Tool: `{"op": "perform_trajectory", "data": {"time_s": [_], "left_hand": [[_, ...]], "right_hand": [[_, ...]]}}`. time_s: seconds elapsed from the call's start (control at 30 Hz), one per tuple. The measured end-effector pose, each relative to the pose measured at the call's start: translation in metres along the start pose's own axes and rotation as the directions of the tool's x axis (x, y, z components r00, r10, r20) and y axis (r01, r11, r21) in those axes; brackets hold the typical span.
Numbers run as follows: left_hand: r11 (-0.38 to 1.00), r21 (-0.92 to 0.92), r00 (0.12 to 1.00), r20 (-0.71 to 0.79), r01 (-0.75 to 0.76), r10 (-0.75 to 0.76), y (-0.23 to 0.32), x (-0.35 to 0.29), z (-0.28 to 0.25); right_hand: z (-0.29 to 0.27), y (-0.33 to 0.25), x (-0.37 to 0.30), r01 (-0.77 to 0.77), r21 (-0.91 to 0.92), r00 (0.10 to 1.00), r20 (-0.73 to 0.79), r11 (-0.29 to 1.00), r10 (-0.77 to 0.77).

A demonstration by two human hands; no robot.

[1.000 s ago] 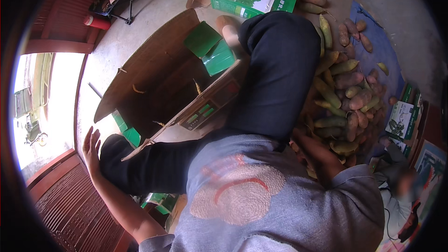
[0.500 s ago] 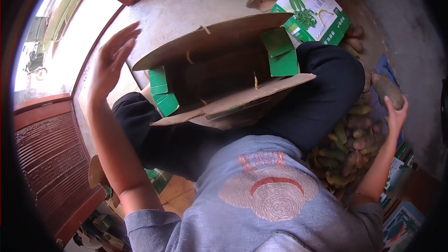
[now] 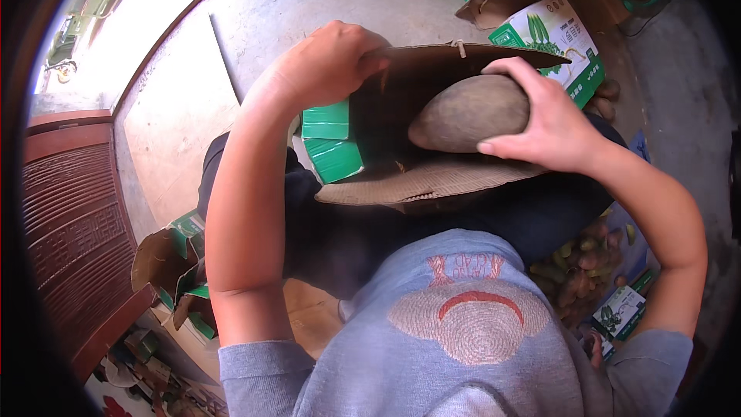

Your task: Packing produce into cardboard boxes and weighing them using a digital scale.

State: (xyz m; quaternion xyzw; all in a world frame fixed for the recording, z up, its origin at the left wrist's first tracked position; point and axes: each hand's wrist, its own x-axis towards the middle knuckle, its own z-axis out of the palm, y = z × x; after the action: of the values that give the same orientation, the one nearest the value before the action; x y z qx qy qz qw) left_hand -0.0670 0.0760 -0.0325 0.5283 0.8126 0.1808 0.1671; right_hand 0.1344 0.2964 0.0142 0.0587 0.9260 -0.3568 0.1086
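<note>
An open cardboard box [image 3: 428,186] with green end flaps stands between my dark-trousered legs, its inside in shadow. Over the box mouth, my right hand [image 3: 549,120] grips a large, plump brown oval vegetable [image 3: 469,114], thumb on the near side and fingers on the far side. Its narrower, slightly reddish end points left; the exact kind cannot be told. My left hand [image 3: 328,62] is closed at the left end of the box's far flap [image 3: 432,58], with fingertips curled over the edge.
A pile of brown and greenish vegetables [image 3: 575,270] lies by my right side. Printed green-and-white cartons [image 3: 552,35] stand at the far right. An opened carton [image 3: 162,259] sits at my left, near a carved reddish wooden panel [image 3: 77,224].
My right hand has brought the brown vegetable from beside the pile to over the box. My left hand came from the open air onto the far flap.
</note>
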Motion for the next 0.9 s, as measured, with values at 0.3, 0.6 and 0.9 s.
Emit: {"op": "perform_trajectory", "data": {"time_s": [0.3,0.6,0.9], "left_hand": [[0.995,-0.101,0.998,0.055,-0.003,0.009,-0.011,-0.007,0.000],[0.991,-0.129,0.999,0.029,0.019,-0.015,-0.017,-0.015,0.005],[0.990,-0.141,1.000,0.010,0.029,-0.028,-0.017,-0.012,0.004]], "right_hand": [[0.166,0.073,0.110,-0.444,0.075,0.889,0.162,0.893,0.429],[0.226,0.049,0.194,-0.275,0.254,0.941,0.270,0.927,0.205],[0.200,0.075,0.165,-0.136,0.172,0.944,0.320,0.976,0.075]]}}
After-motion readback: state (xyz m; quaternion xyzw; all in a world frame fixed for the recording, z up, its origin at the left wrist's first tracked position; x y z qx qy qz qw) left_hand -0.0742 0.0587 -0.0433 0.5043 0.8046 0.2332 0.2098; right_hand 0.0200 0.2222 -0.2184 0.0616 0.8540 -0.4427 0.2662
